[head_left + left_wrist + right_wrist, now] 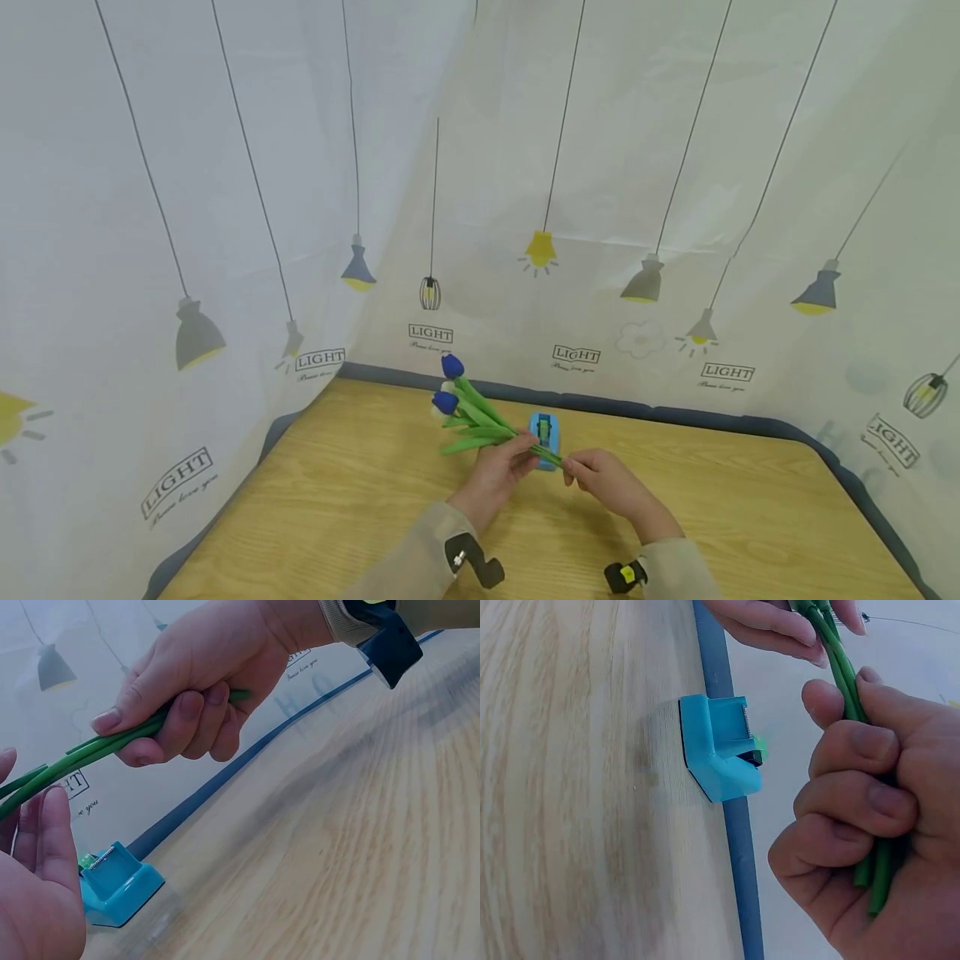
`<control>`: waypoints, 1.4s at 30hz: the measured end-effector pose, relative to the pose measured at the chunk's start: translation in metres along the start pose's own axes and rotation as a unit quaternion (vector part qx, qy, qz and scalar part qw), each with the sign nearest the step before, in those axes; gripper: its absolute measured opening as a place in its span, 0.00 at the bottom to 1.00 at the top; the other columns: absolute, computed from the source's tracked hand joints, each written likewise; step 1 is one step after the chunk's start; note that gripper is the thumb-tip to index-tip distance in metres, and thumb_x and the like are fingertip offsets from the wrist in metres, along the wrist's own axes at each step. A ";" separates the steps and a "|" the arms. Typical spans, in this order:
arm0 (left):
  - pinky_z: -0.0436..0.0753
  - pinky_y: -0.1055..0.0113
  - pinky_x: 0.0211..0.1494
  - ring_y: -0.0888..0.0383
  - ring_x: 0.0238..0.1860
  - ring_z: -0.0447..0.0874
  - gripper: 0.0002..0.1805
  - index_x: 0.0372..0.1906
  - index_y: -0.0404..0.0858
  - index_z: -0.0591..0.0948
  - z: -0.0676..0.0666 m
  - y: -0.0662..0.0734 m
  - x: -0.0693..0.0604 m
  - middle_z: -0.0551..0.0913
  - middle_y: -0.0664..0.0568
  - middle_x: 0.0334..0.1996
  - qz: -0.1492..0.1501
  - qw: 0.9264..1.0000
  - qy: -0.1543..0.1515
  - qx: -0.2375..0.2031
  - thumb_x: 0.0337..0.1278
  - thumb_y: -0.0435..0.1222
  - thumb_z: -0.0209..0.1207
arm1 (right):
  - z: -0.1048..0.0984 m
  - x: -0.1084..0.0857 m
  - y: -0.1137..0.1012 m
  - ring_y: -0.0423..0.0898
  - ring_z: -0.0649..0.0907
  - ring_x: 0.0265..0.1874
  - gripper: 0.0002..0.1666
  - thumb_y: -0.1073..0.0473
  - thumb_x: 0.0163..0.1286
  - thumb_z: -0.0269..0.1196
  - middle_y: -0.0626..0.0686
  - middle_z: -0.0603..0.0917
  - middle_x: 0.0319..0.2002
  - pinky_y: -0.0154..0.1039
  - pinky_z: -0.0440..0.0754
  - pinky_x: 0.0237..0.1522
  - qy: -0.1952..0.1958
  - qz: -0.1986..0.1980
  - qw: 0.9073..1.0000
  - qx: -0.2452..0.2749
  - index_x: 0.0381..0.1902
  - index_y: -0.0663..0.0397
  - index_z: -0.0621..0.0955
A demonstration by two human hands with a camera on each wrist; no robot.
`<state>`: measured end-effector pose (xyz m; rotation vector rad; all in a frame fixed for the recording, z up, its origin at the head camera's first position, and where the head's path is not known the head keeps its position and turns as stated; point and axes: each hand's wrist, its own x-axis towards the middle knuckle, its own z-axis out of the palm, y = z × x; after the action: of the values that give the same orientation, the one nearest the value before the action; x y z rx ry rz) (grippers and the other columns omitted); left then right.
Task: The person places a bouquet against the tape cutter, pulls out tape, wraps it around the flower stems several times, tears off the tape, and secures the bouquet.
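A bunch of artificial tulips (480, 410) with blue and white heads and green leaves slants up to the left in the head view. My left hand (495, 473) holds the upper stems, thumb over them and fingers beneath. Around the lower stems (845, 671), the fingers of my right hand (877, 787) are curled, and the cut ends show below its fist. Past the hands a light-blue tape dispenser (712, 750) with a green roll stands on the table, partly covered by the stems in the head view.
The wooden table (322, 492) has a dark blue padded edge (600, 404) along its back and sides. A white curtain (495, 167) printed with hanging lamps surrounds it. Each wrist wears a black camera mount (625, 575).
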<state>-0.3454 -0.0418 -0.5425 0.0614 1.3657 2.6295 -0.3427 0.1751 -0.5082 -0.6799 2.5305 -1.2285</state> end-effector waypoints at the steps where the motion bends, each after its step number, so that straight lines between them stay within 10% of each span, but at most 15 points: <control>1: 0.91 0.74 0.44 0.63 0.36 0.91 0.05 0.37 0.42 0.84 0.000 0.000 0.000 0.90 0.55 0.33 -0.002 1.000 0.003 -0.004 0.71 0.30 0.64 | 0.000 0.000 0.000 0.39 0.64 0.17 0.26 0.51 0.88 0.51 0.45 0.68 0.18 0.31 0.65 0.20 0.008 -0.001 1.000 -0.011 0.37 0.65 0.84; 17: 0.91 0.76 0.42 0.64 0.35 0.90 0.03 0.41 0.40 0.84 -0.002 -0.004 0.004 0.89 0.54 0.34 -0.014 0.998 0.040 -0.041 0.73 0.29 0.62 | 0.004 -0.002 -0.012 0.38 0.70 0.19 0.21 0.51 0.85 0.56 0.49 0.80 0.22 0.33 0.73 0.25 0.078 -0.037 0.983 -0.160 0.33 0.54 0.85; 24: 0.91 0.76 0.42 0.65 0.33 0.89 0.06 0.36 0.40 0.84 -0.001 -0.003 0.003 0.89 0.55 0.30 -0.012 0.999 0.026 -0.027 0.70 0.28 0.63 | 0.001 -0.006 -0.011 0.41 0.76 0.16 0.36 0.40 0.88 0.45 0.51 0.84 0.22 0.33 0.74 0.19 0.018 0.047 0.999 0.020 0.45 0.64 0.87; 32: 0.90 0.76 0.42 0.67 0.33 0.88 0.07 0.36 0.41 0.82 -0.001 -0.002 0.001 0.89 0.57 0.31 -0.018 1.000 0.013 -0.003 0.73 0.28 0.62 | -0.005 -0.012 -0.004 0.33 0.68 0.13 0.44 0.29 0.85 0.41 0.42 0.80 0.19 0.27 0.63 0.15 -0.087 0.130 0.968 0.196 0.43 0.60 0.87; 42: 0.91 0.76 0.42 0.66 0.33 0.89 0.08 0.34 0.43 0.82 -0.002 -0.003 0.000 0.89 0.56 0.32 -0.016 1.000 0.009 -0.004 0.72 0.29 0.63 | -0.005 -0.011 0.001 0.36 0.60 0.15 0.27 0.42 0.89 0.45 0.39 0.67 0.17 0.29 0.59 0.18 -0.114 0.132 0.958 0.229 0.35 0.51 0.79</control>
<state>-0.3455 -0.0419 -0.5460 0.0165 1.3506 2.6153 -0.3359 0.1847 -0.5055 -0.3384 1.9685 -1.4649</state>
